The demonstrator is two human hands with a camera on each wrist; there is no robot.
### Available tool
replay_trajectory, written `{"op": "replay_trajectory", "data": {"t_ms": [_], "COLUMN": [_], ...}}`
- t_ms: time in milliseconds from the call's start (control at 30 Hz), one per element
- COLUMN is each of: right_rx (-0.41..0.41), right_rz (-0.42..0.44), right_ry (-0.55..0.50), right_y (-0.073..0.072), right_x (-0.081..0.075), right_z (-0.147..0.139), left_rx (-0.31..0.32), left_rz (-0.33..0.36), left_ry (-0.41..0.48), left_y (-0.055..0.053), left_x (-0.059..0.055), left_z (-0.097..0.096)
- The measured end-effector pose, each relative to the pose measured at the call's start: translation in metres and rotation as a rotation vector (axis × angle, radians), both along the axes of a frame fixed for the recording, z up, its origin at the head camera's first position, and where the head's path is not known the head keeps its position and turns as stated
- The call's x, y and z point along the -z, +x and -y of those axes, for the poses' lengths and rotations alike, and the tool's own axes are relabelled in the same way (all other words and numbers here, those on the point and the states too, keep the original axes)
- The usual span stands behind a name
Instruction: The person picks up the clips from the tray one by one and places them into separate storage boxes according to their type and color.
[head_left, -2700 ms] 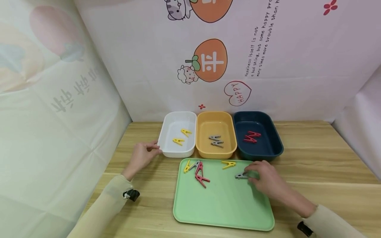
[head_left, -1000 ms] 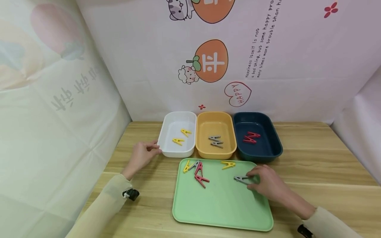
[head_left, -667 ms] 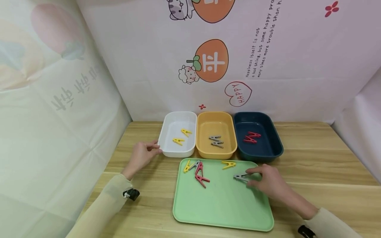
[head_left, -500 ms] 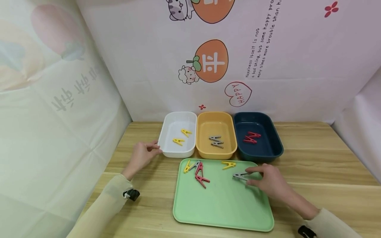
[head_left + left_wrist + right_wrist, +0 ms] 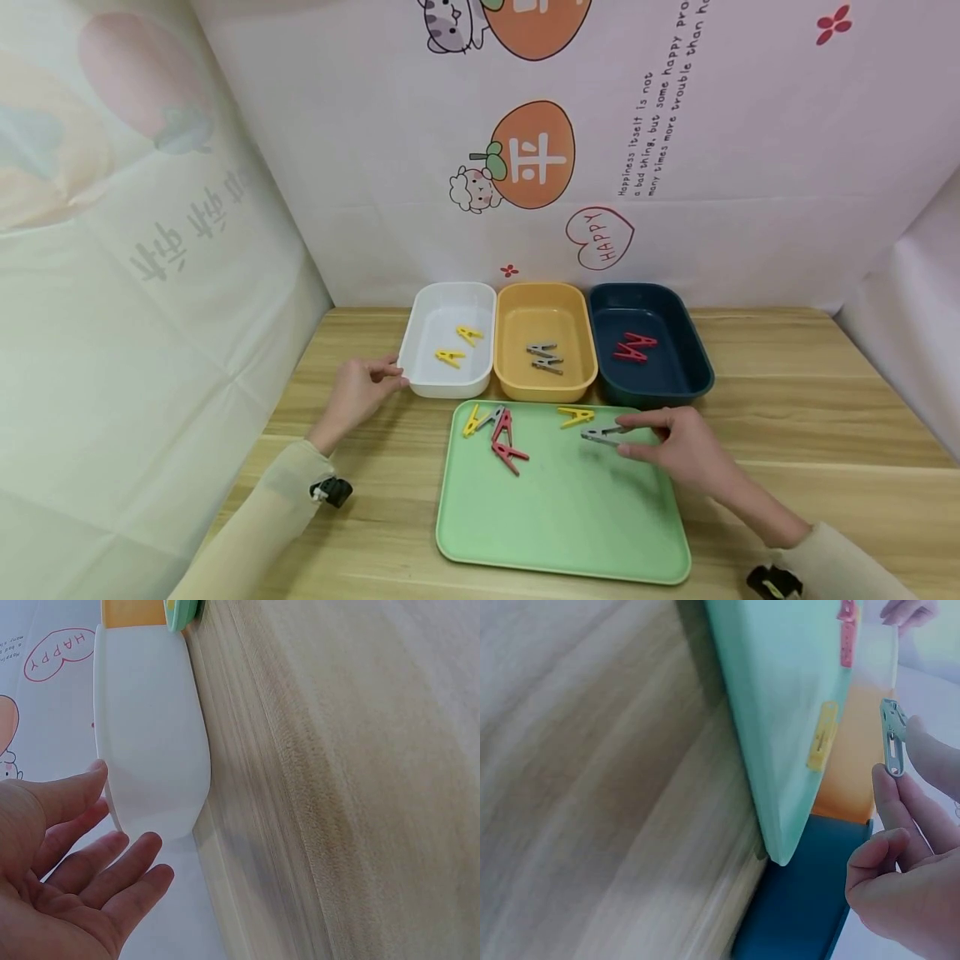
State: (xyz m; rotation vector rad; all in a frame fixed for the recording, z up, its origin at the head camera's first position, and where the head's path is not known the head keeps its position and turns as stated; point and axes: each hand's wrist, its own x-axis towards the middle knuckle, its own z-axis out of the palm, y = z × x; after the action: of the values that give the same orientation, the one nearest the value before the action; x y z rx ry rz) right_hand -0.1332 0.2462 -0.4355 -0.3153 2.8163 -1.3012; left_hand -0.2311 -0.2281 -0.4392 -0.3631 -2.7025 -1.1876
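Your left hand (image 5: 356,396), fingers relaxed, slightly apart, touches white bin (image 5: 448,307) at near-left corner; two yellow clothespins (image 5: 450,357) inside. Yellow-orange bin (image 5: 536,322) beside it. Gray clothespin (image 5: 597,436) above green tray (image 5: 555,517), pinched between thumb and fingers of your right hand (image 5: 681,446).

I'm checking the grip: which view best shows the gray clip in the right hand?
The right wrist view: the gray clip looks largest there, pinched in the right hand. The head view shows it smaller, above the green tray; the left wrist view, not at all.
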Motion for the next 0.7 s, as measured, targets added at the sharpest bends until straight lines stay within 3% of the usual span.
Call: {"op": "replay_trajectory", "data": {"t_ms": [433, 700], "right_rx": [-0.005, -0.011], "right_rz": [0.035, 0.017], "right_ry": [-0.163, -0.161], "right_y": [-0.007, -0.015], "right_x": [-0.017, -0.032], "right_z": [-0.004, -0.008], "left_rx": [-0.003, -0.001], "left_rz": [0.000, -0.002], "left_ry": [-0.001, 0.006], "left_y": [0.001, 0.000], "left_x": [0.002, 0.001], "left_z": [0.001, 0.000]}}
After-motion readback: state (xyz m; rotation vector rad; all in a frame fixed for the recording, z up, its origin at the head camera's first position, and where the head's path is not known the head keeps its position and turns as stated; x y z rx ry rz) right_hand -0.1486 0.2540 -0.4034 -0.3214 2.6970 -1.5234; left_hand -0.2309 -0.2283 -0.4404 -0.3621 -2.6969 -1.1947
